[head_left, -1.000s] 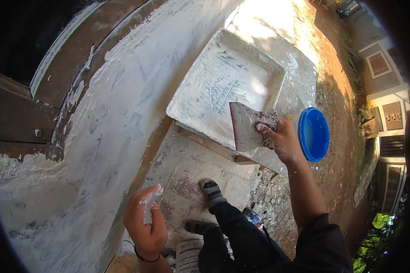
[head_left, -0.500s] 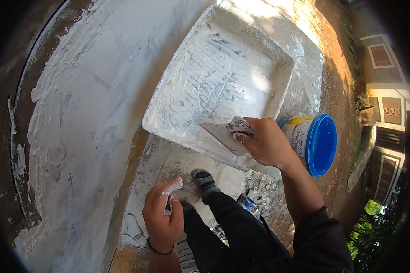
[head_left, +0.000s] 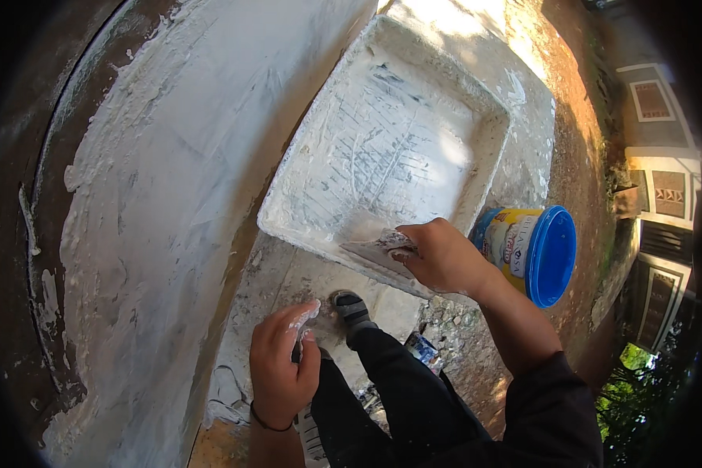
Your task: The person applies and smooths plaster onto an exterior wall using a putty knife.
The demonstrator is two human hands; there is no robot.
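On my head feed, right hand (head_left: 448, 257) has its fingers closed around a wide scraper (head_left: 373, 248); blade is at the near corner of the white-coated tray (head_left: 487, 152), can't tell if it's touching. Left hand (head_left: 282, 363) is below the tray's near edge, fingers loosely curled, thumb apart, paste on the tips, gripping nothing I can see. Blue-rimmed bucket (head_left: 551, 257) is just right of the tray; smeared white wall (head_left: 156, 195) runs along the tray's left.

1. we're outdoors, folks, at a building-work spot!
2. there's the wall (head_left: 156, 195), smeared white, with a white-crusted tray (head_left: 489, 160) right alongside.
3. and beyond, sunlit dirt ground (head_left: 581, 187), greenery (head_left: 632, 402), a building front (head_left: 661, 137) with windows (head_left: 653, 101)!
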